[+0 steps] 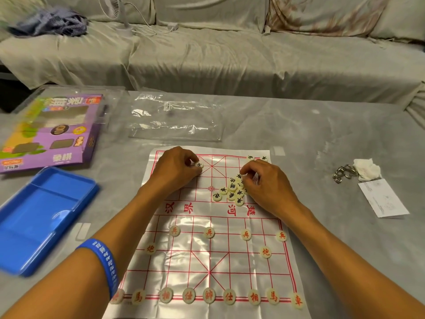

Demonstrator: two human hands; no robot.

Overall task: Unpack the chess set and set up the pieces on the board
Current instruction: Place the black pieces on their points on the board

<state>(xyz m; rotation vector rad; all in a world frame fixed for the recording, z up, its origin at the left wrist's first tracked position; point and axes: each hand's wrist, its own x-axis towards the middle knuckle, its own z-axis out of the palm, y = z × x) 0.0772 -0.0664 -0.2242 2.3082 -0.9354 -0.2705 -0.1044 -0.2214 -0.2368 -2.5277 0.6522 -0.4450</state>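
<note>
A glossy paper xiangqi board (pixel 207 261) with red lines lies on the table in front of me. Red-lettered round pieces (pixel 208 295) stand in rows on its near half. A loose pile of black-lettered pieces (pixel 232 191) sits on the far half. My left hand (pixel 177 169) pinches one black-lettered piece (pixel 199 165) near the far left of the board. My right hand (pixel 264 183) reaches into the pile, its fingertips pinching a piece at the top of it. Two black-lettered pieces (pixel 257 158) sit at the far right corner.
A blue plastic tray (pixel 34 217) and the purple game box (pixel 53 132) lie to the left. A clear plastic bag (pixel 177 118) lies beyond the board. At the right are a metal chain (pixel 343 173), a crumpled tissue (pixel 366 169) and a paper slip (pixel 383 198). A covered sofa stands behind.
</note>
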